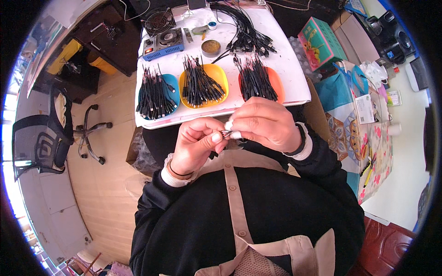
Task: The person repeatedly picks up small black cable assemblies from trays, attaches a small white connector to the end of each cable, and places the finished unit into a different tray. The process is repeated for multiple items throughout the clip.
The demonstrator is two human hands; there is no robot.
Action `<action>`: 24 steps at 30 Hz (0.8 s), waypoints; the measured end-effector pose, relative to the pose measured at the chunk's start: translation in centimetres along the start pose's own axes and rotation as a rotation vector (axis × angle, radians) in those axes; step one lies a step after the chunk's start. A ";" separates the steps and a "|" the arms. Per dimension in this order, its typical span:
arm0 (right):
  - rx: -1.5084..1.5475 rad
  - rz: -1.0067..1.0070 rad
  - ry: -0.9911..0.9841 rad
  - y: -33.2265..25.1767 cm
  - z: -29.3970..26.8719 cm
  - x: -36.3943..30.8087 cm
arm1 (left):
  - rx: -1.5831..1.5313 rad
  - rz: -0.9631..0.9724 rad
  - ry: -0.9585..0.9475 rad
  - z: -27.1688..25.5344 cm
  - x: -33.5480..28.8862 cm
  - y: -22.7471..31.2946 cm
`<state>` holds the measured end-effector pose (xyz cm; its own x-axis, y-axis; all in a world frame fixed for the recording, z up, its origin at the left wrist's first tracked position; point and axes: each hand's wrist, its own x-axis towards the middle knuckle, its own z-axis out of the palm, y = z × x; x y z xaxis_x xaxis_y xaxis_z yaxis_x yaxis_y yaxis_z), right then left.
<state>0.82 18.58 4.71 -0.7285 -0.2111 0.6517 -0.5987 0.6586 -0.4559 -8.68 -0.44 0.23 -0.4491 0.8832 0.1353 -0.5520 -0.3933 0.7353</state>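
My left hand (199, 141) is closed, pinching a short black cable (213, 155) whose dark end shows below the fingers. At the cable's other end, thin bared wires (225, 133) stick out between both hands. My right hand (267, 123) is closed with thumb and fingertips on these wires, and white coverings show on some fingertips. The hands meet just in front of the table's near edge. Beyond them stand a blue bowl (175, 87), a yellow bowl (222, 76) and an orange bowl (276, 83), each heaped with short black cables.
Toward the back of the white table (294, 76) sit a blue-based heating unit (163, 44), a round tin (211, 48), a small spool (212, 25) and a bundle of black cables (248, 32). A green-and-pink box (321, 44) stands right. An office chair (46, 131) is left.
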 end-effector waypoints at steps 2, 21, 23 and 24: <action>0.004 -0.025 0.002 0.1 0.0 0.2 | 0.027 -0.001 -0.015 -0.1 0.1 -0.1; 0.961 0.853 -0.142 0.7 0.0 -1.2 | 0.683 0.094 -0.039 0.0 0.9 1.3; 0.358 0.557 -0.131 0.0 -0.7 -1.2 | 0.416 0.059 0.003 -0.2 0.6 0.8; 0.238 0.431 -0.115 -0.2 -0.5 -1.1 | 0.400 0.036 0.012 -0.4 0.4 0.5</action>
<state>1.85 19.05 4.36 -0.9502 -0.0434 0.3086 -0.2847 0.5232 -0.8033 -9.41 -0.39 0.37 -0.4726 0.8667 0.1593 -0.2201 -0.2912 0.9310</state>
